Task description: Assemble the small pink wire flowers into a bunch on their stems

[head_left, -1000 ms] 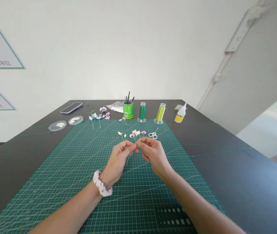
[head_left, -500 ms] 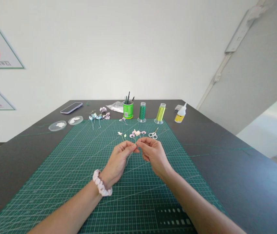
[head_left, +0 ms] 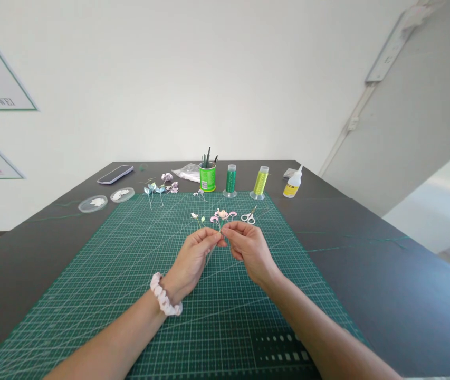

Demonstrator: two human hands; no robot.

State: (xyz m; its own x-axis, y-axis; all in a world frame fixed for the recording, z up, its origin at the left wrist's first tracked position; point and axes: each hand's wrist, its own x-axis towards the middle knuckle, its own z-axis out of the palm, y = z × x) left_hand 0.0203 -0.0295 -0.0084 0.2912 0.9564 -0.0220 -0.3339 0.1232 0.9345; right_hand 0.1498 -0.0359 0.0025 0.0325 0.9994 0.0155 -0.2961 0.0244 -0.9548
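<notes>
My left hand (head_left: 195,256), with a pale scrunchie (head_left: 164,295) on its wrist, is closed in a pinch on the thin stems of a small artificial flower spray (head_left: 222,214). The pink and cream blossoms stick up just beyond my fingertips, and loose stem ends trail below the left palm. My right hand (head_left: 250,250) pinches at the same spot on the stems, its fingertips meeting the left ones; any thread between them is too fine to make out. A small white flower and leaf sprig (head_left: 198,218) lies left of the spray. White-handled scissors (head_left: 249,216) rest to its right.
Under my hands lies a green cutting mat (head_left: 130,274). Behind stand a green can (head_left: 208,179) of tools, green thread (head_left: 230,181), yellow-green thread (head_left: 260,183) and a glue bottle (head_left: 292,183). At left are blue flowers (head_left: 154,190), two shallow dishes (head_left: 93,203) and a phone (head_left: 115,174).
The flower spray has turned slightly between my fingers, its cream blossom now sitting lower and flatter. Both hands keep their pinch in nearly the same place.
</notes>
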